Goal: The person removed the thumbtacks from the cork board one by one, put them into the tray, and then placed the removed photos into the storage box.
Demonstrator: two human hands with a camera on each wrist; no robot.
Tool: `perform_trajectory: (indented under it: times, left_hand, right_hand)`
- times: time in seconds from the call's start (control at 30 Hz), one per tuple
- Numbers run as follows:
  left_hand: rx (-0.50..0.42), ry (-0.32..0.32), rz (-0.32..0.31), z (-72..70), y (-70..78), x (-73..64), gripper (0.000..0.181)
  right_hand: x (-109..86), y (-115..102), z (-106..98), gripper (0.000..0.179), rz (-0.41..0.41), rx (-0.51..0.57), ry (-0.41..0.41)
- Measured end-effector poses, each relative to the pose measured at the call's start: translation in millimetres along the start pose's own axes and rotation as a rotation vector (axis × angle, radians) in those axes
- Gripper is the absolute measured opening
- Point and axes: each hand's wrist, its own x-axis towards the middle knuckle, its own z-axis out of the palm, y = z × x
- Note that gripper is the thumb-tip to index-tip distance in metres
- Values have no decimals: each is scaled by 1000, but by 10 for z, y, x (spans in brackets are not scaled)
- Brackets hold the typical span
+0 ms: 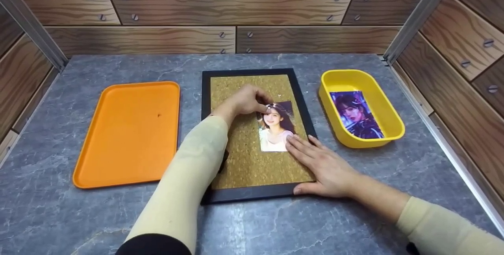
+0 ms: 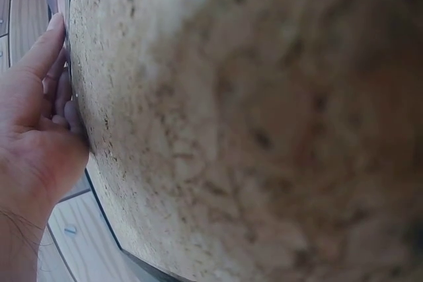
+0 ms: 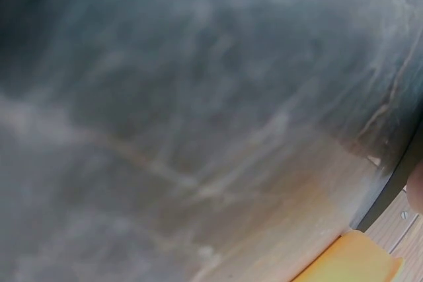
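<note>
A photo [image 1: 271, 143] of a person in a white top lies on a cork board [image 1: 240, 168] with a black frame [image 1: 252, 194]. My left hand [image 1: 245, 101] reaches across from the left, its straight thumb pressing the photo's upper left part and the other fingers curled. In the left wrist view, that hand [image 2: 36, 117] rests against the cork; whether anything small lies under the thumb is hidden. My right hand [image 1: 328, 168] lies flat, its fingertips on the photo's lower right corner and its thumb at the frame's bottom edge. The right wrist view barely catches it.
To the right stands a yellow bin [image 1: 390, 123] with a second photo [image 1: 356, 115] inside, purple-toned. An orange tray [image 1: 130, 137] lies left of the board. All rest on a grey marbled table [image 1: 267, 231], with wood-patterned walls [image 1: 232, 5] around.
</note>
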Motion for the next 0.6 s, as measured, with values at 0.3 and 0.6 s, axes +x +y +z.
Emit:
perform_trajectory:
  times: [0.3,0.6]
  left_hand:
    - [62,-8,9,0,38,-20,28]
    - [107,-8,13,-12,52,-23,27]
  right_hand:
    - [-7,5,3,109,0,-9,-1]
    - [1,14,-2,109,-3,-17,2]
